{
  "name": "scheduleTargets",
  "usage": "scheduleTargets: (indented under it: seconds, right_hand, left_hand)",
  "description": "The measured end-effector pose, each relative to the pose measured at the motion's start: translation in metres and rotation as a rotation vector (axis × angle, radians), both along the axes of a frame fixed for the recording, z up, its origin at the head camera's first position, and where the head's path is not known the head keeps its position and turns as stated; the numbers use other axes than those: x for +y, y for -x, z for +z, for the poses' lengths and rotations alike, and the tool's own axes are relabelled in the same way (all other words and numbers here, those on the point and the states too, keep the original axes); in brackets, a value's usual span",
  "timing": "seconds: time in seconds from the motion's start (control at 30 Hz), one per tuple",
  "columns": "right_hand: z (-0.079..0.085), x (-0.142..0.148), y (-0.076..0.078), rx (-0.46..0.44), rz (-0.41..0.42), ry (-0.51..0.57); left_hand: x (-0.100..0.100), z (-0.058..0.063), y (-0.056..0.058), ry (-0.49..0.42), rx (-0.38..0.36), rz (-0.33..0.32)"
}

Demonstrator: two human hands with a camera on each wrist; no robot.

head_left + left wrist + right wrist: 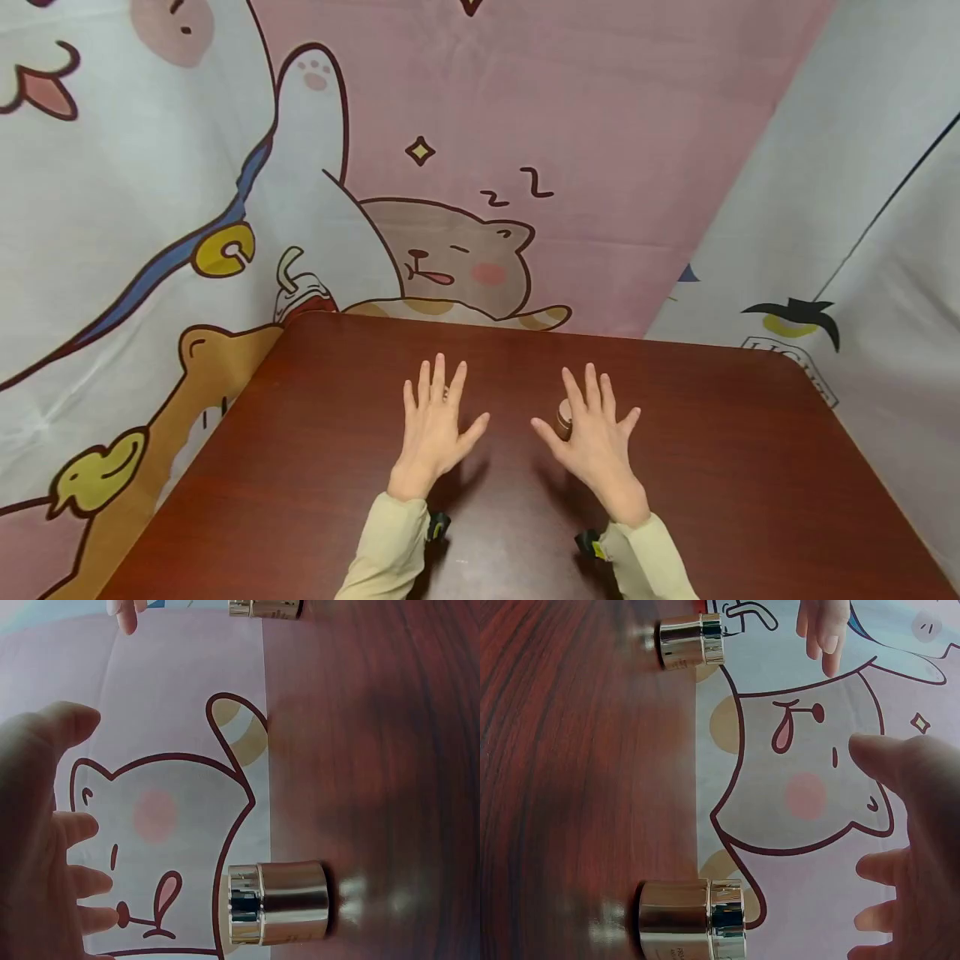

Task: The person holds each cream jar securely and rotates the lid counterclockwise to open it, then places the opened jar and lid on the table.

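My left hand (431, 429) hovers over the table with fingers spread and holds nothing. Behind its fingers, one small gold jar is almost wholly hidden in the head view; the left wrist view shows this jar (289, 904) standing upright with a shiny lid. My right hand (598, 442) is likewise spread and holds nothing. Beside its thumb and index finger, a second gold jar (565, 419) is partly covered by the hand. In the right wrist view this jar (676, 919) appears nearest, and the other jar (690, 643) stands farther off.
Under both hands lies a dark reddish-brown wooden table (495, 500) with rounded far corners. A cloth backdrop (615, 167) with cartoon animals hangs behind it and along the sides. Both wrists carry small dark devices below the cream sleeves (393, 533).
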State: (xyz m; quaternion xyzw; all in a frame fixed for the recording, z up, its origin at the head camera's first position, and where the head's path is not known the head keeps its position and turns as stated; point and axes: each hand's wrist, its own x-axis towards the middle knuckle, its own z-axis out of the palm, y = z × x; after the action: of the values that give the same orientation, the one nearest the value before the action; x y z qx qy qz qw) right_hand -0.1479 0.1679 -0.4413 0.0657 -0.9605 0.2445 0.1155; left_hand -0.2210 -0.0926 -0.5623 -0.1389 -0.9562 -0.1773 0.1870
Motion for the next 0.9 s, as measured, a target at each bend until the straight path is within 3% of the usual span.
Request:
scheduleTargets:
  seconds: [0.2, 0.43, 0.6, 0.67, 0.83, 0.9]
  right_hand:
    - [-0.003, -0.003, 0.003, 0.02, 0.016, 0.008]
    - [-0.021, -0.012, 0.011, 0.184, 0.097, 0.089]
    - [-0.022, -0.022, 0.019, 0.208, 0.183, 0.133]
    - [-0.034, -0.025, 0.029, 0.217, 0.211, 0.165]
    - [-0.083, -0.03, 0.064, 0.213, 0.248, 0.225]
    - [-0.093, -0.034, 0.074, 0.207, 0.254, 0.238]
  left_hand:
    - [-0.011, 0.004, 0.001, -0.058, -0.061, 0.003]
    - [-0.037, 0.016, -0.004, -0.291, -0.084, 0.001]
    - [-0.053, 0.018, -0.009, -0.393, -0.127, 0.017]
    - [-0.059, 0.014, -0.007, -0.41, -0.152, 0.029]
    - [-0.069, 0.005, -0.004, -0.48, -0.218, 0.037]
    - [-0.071, 0.002, -0.003, -0.53, -0.245, 0.039]
